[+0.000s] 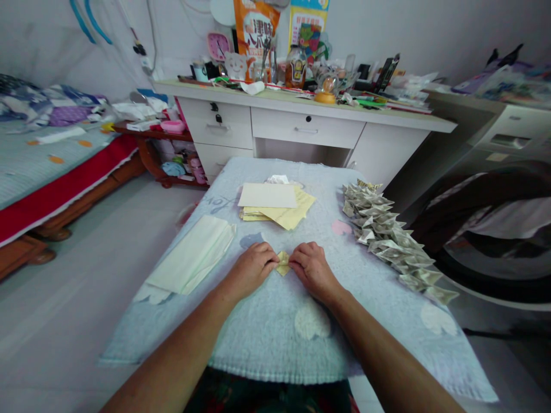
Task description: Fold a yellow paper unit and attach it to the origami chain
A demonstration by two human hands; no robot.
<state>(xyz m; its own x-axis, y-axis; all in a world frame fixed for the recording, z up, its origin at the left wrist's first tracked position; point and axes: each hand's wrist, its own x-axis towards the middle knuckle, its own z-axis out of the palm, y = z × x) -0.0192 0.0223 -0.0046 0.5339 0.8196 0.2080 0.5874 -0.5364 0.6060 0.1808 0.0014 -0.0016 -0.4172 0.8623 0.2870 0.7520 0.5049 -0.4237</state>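
Yellow and small, the folded paper piece (282, 264) sits between the hands, over the blue cloth (267, 338). The left hand (259, 261) pinches its left corner, the right hand (313, 267) its right (which fingertips bear on it is too small to tell). Uneven pulling could tear a corner or skew a crease; the soft cloth could blunt any fold pressed there. Swinging the right forearm outward might disturb the folded paper points (383, 235).

Jar (296, 70) on white desk (387, 143), pink clock (217, 46), bed (73, 182)
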